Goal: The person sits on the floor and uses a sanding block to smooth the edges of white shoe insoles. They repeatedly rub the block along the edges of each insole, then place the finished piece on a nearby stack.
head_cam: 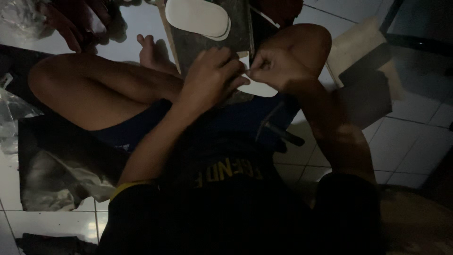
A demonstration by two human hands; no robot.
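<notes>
I sit cross-legged on a tiled floor in dim light. My left hand (212,78) presses down on a dark board (203,40) that lies across my lap. Its fingers rest on a white sole-shaped piece (258,88) at the board's near end. My right hand (273,68) is closed, its fingertips pinching the edge of that white piece next to my left fingers. What the right fingers grip besides the piece is too dark to tell. A second pair of white sole-shaped pieces (198,16) lies stacked at the board's far end.
A dark tool with a handle (283,134) lies by my right thigh. Flat beige and dark sheets (365,61) lean at the right. Clear plastic bags (12,111) lie at the left. Another person's hand (71,23) is at the top left.
</notes>
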